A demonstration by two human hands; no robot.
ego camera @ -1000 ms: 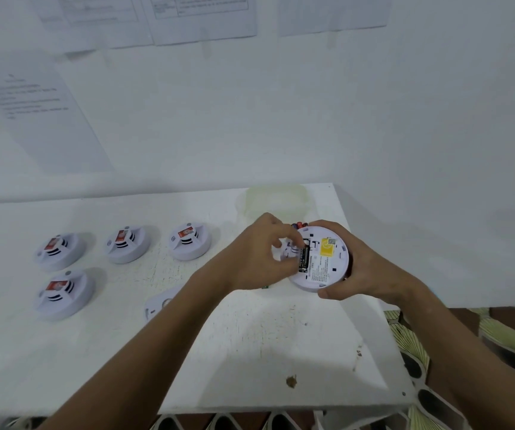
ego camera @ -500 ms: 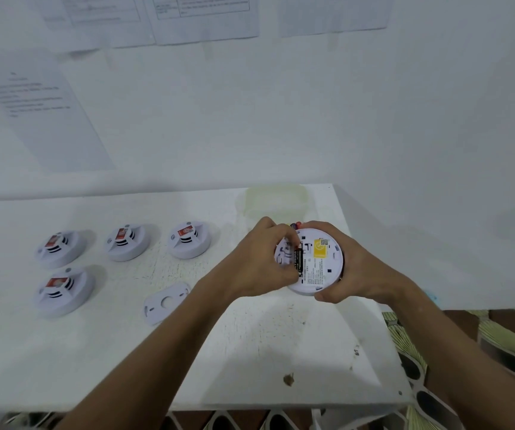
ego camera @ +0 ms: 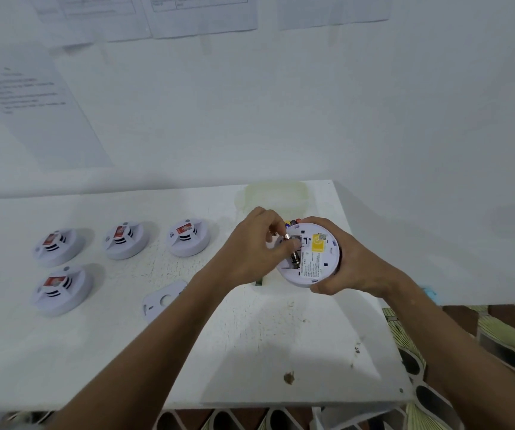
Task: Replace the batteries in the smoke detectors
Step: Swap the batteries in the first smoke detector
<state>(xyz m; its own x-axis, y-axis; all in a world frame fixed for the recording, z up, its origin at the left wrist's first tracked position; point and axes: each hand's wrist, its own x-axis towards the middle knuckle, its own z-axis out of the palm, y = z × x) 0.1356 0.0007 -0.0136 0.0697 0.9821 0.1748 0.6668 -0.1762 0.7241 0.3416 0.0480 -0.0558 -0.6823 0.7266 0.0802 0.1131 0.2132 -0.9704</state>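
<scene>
My right hand (ego camera: 347, 268) grips a white round smoke detector (ego camera: 315, 256) held back side up above the table's right part, its yellow sticker showing. My left hand (ego camera: 256, 246) pinches a small battery (ego camera: 290, 242) at the detector's open battery bay, one metal end tilted up out of the slot. Behind my hands a few loose batteries (ego camera: 292, 222) peek out. The detector's white mounting plate (ego camera: 163, 301) lies flat on the table to the left of my forearm.
Several white smoke detectors with red labels stand on the left of the white table (ego camera: 126, 352), among them one (ego camera: 188, 237) closest to my hands. A clear plastic container (ego camera: 276, 197) sits at the back edge. The table's right edge drops to a patterned floor.
My left hand's fingers have lifted one end of the battery up from the bay. The detector has stayed in my right hand, tilted slightly.
</scene>
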